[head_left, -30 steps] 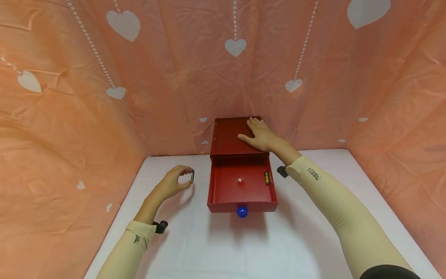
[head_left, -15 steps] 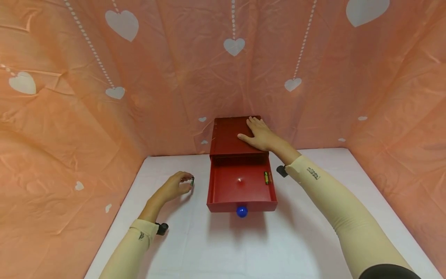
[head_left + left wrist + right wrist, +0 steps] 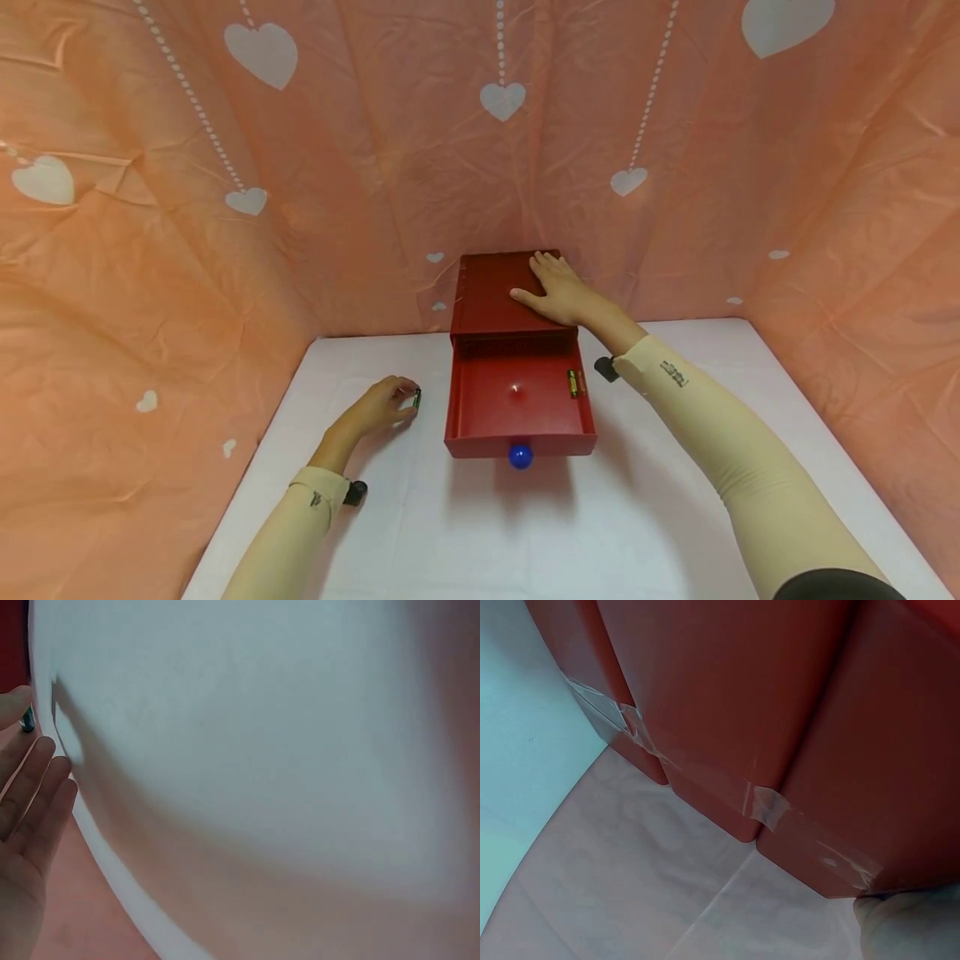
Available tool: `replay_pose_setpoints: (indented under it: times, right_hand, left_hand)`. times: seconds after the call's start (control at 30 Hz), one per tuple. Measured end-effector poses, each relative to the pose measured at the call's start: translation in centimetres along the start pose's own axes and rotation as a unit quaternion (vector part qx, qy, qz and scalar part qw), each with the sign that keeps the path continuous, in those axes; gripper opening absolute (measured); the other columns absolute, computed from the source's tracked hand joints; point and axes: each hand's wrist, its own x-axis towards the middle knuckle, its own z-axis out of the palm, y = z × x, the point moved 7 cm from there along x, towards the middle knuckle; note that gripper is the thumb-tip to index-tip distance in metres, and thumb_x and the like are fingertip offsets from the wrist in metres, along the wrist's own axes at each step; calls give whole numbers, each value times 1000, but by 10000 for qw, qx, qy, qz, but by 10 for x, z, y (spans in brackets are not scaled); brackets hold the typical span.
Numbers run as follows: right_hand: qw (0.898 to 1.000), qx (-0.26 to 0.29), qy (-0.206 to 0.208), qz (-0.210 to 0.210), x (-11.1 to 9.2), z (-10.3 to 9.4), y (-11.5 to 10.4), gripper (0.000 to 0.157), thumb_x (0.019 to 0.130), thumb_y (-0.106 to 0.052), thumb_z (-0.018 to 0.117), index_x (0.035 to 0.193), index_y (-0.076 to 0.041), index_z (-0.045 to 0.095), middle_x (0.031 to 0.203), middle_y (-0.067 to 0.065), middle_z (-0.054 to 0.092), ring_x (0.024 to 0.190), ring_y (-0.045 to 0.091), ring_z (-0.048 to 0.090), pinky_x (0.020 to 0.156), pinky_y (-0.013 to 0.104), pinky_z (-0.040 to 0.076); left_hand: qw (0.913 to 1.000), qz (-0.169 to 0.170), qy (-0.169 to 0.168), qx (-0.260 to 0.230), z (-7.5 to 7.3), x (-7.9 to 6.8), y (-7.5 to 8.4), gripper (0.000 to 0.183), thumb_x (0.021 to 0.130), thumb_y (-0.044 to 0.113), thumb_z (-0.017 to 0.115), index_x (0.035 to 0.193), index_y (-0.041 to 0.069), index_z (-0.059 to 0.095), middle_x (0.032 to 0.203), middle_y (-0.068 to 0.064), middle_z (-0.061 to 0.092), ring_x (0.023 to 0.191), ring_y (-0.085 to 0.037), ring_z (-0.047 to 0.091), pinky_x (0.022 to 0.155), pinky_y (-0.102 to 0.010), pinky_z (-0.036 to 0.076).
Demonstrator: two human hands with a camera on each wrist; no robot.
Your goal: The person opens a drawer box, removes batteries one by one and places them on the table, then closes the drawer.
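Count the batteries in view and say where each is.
2. One battery is pinched in the left hand; the second battery lies in the red drawer, at its right side; the reddish shape beside it looks like its reflection. More may be hidden deeper inside.

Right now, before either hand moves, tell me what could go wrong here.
The small green-and-black cylindrical battery could slip: the left hand pinches it between thumb and fingertips.
The yellow-and-black cylindrical battery inside the open, rectangular red drawer might roll if jolted.
The dark red rectangular box may shift if the right hand, spread on its top, lifts while the drawer juts out.
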Motion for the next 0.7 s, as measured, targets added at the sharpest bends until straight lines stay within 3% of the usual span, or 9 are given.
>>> replay_pose_setpoints:
  times: [0.5,0.7]
  right_hand:
    - [10000,-41,-4,-64,5,-1,1,89,112,-55,46,167,8,15,177,27,6,165,39,1,133,47,-4]
    - [9999,-44,-51,-84,6,-1,0,89,112,-55,46,167,8,14,177,27,6,166,39,1,134,48,-4]
  left_hand:
    - [9997,-165,-102,173,7,7,-8,39,94,6,80,128,-7,67,118,-19,66,113,-36,64,104,-53,54]
    - [9999,-41,-19,165,10,7,-9,39,92,3,82,127,-8,68,118,-20,65,111,-35,63,102,-52,54]
